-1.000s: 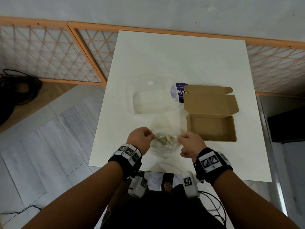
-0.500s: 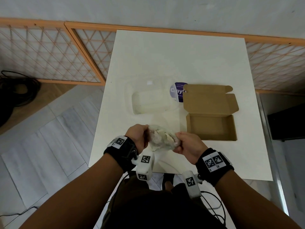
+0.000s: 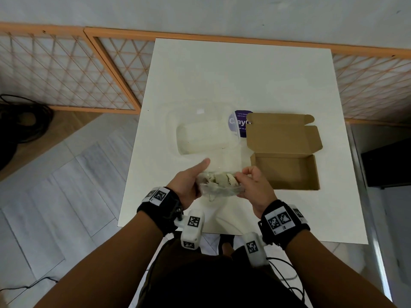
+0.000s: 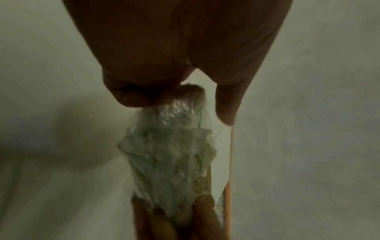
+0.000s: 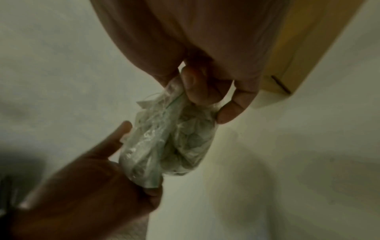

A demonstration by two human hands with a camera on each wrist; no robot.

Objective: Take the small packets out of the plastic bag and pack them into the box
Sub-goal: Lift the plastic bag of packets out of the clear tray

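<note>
A clear plastic bag (image 3: 219, 185) crammed with small pale packets hangs between both hands just above the table's near edge. My left hand (image 3: 196, 183) grips its left end with curled fingers while one digit sticks straight out. My right hand (image 3: 241, 181) pinches the right end between thumb and fingers. In the left wrist view the bag (image 4: 170, 154) stretches away from my fingers (image 4: 133, 97). From the right wrist, the bag (image 5: 168, 142) runs from my fingertips (image 5: 195, 87) down to the left hand (image 5: 92, 178). The open brown cardboard box (image 3: 287, 172) lies empty, right of the hands.
The white table (image 3: 244, 74) also carries a clear plastic tub (image 3: 204, 134) with a purple label (image 3: 239, 123), behind the hands. The box lid (image 3: 282, 134) lies folded back. An orange lattice fence (image 3: 66, 70) borders the far side; cables (image 3: 20, 121) lie on the floor at left.
My left hand has rolled from knuckles-up to side-on and stuck one digit out. The bag has risen a little and is now stretched sideways between the hands.
</note>
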